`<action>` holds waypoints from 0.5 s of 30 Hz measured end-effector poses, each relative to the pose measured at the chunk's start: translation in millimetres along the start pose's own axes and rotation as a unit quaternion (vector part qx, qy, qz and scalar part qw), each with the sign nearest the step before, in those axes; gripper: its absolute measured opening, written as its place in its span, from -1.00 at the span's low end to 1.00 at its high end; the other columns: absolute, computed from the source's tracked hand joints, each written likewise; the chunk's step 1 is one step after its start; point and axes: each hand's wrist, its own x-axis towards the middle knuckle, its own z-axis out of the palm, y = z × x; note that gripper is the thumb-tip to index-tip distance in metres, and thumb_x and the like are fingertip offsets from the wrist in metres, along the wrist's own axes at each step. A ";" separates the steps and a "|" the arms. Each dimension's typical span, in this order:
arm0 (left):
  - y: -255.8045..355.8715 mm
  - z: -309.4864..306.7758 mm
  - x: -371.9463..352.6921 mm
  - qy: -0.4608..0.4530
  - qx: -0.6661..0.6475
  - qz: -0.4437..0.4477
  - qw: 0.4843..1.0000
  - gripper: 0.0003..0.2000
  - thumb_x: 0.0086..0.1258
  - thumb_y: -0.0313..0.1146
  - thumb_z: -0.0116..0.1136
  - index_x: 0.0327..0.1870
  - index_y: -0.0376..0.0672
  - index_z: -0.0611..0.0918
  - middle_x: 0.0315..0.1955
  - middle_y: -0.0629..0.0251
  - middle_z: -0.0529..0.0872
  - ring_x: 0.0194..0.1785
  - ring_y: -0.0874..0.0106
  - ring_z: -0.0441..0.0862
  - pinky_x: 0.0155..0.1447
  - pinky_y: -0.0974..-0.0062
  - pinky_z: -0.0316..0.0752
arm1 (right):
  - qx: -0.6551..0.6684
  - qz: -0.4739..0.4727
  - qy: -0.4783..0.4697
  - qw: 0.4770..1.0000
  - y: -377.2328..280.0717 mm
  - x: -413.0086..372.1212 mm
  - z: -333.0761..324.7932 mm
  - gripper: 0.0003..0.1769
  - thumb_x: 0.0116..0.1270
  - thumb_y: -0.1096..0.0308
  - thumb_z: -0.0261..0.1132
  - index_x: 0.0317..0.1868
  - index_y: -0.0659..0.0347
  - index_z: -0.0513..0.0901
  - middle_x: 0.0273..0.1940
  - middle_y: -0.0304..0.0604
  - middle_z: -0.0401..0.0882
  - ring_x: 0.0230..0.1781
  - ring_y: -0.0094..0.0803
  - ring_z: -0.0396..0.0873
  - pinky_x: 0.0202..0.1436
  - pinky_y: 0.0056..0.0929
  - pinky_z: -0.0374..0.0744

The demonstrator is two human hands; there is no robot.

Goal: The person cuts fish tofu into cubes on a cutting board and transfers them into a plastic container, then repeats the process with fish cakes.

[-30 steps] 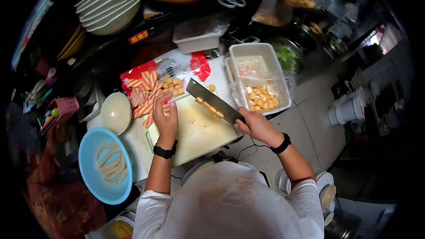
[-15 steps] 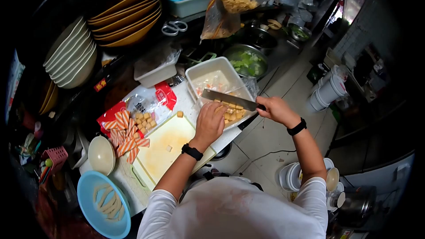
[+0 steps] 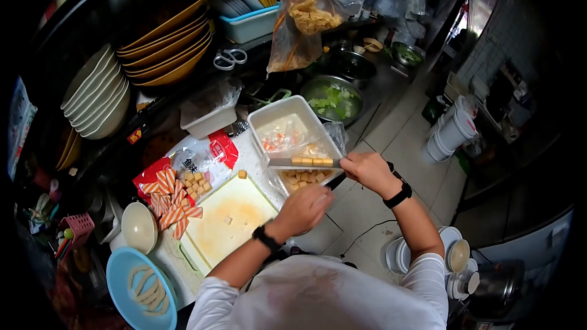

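Observation:
My right hand (image 3: 367,174) grips the handle of a cleaver (image 3: 282,162), held level over a white plastic tub (image 3: 254,121). A row of tan food cubes (image 3: 312,162) rests along its blade. Below the blade, more cubes (image 3: 299,178) lie in the near end of the tub, with a clear plastic bag at the far end. My left hand (image 3: 304,209) is just in front of the tub, its fingers bent and smeared by motion. To the left, a pale cutting board (image 3: 229,220) carries a few small scraps and one cube at its far corner.
Orange-and-white striped pieces (image 3: 174,201) and cubes lie by a red-and-clear package (image 3: 214,153). A cream bowl (image 3: 139,227) and a blue basin (image 3: 119,290) with pale strips stand at left. Stacked bowls (image 3: 165,49), scissors (image 3: 230,59) and a hanging bag (image 3: 299,36) are beyond.
The cleaver has turned and dropped lower over the tub, and cubes now show on its blade. My left hand has moved away from the blade, toward my body.

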 end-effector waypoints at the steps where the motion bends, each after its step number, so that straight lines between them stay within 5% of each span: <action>1: 8.6 -13.2 0.9 0.014 -0.018 -0.010 1.000 -0.71 0.17 -0.49 0.23 -0.05 -0.18 0.65 -0.07 0.17 0.64 0.01 0.13 0.61 0.12 0.22 0.50 | -0.020 -0.017 -0.002 1.000 -0.2 -1.2 -5.3 -0.85 0.18 0.37 0.26 -0.30 0.06 0.43 -0.45 -0.23 0.48 -0.46 -0.27 0.61 -0.46 -0.26 0.55; 4: 17.7 -53.3 -3.2 0.044 -0.064 -0.072 0.994 -0.72 0.20 -0.41 0.27 -0.05 -0.16 0.65 -0.07 0.16 0.65 0.01 0.15 0.61 0.11 0.26 0.49 | -0.068 -0.048 0.011 0.996 4.0 -8.4 -9.0 -0.86 0.16 0.36 0.24 -0.31 0.03 0.43 -0.47 -0.26 0.45 -0.45 -0.31 0.60 -0.44 -0.31 0.55; 9: -11.8 -78.2 20.7 -0.114 -0.242 -0.265 0.926 -0.71 0.46 -0.27 0.10 0.04 -0.29 0.60 -0.02 0.08 0.63 0.08 0.18 0.58 0.22 0.29 0.45 | -0.102 -0.085 0.032 0.991 8.3 -14.1 -2.5 -0.88 0.16 0.36 0.22 -0.33 0.00 0.43 -0.47 -0.32 0.42 -0.48 -0.38 0.57 -0.44 -0.38 0.53; 12: -35.2 -58.1 19.4 -0.203 -0.243 -0.261 0.912 -0.63 0.61 -0.17 -0.12 0.10 -0.30 0.58 0.02 0.08 0.62 0.12 0.19 0.57 0.27 0.33 0.41 | -0.112 -0.101 0.046 0.987 8.1 -15.9 1.4 -0.89 0.17 0.36 0.21 -0.34 -0.02 0.43 -0.46 -0.33 0.42 -0.49 -0.40 0.56 -0.43 -0.40 0.53; 15: -66.3 -37.9 14.7 -0.141 -0.180 -0.261 0.938 -0.55 0.65 -0.10 -0.22 0.14 -0.35 0.55 0.05 0.03 0.62 0.17 0.19 0.55 0.31 0.36 0.37 | -0.116 -0.104 0.056 0.986 4.8 -14.7 1.5 -0.90 0.17 0.35 0.21 -0.35 -0.05 0.43 -0.46 -0.33 0.40 -0.48 -0.41 0.55 -0.42 -0.41 0.53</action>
